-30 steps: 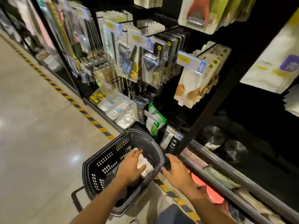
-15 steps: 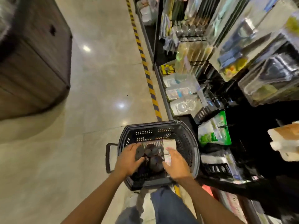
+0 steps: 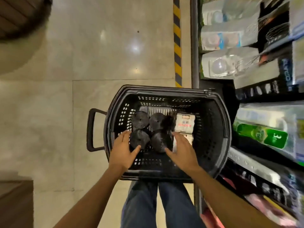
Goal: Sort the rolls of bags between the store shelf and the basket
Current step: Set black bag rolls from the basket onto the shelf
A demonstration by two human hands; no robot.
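Observation:
A black plastic basket [image 3: 213,122] stands on the floor in front of my legs. Inside it stand several black rolls of bags, end up; the near-left roll [image 3: 139,140] and the near-right roll [image 3: 159,142] are closest to me. A white labelled pack [image 3: 184,122] lies to their right. My left hand [image 3: 122,149] reaches in with fingers spread around the left side of the near-left roll. Spread over the near-right roll is my right hand [image 3: 181,151], partly covering a second white pack. Neither hand clearly grips anything.
The store shelf [image 3: 256,83] runs along the right, packed with clear and green packages. A yellow-black striped line [image 3: 177,40] marks the floor beside it. A dark wooden counter [image 3: 14,15] is at the top left. The basket's handle [image 3: 91,130] sticks out left.
The view has tilted down from the shelf onto the basket. My right hand left the basket rim and went inside; both hands are now spread over the black rolls.

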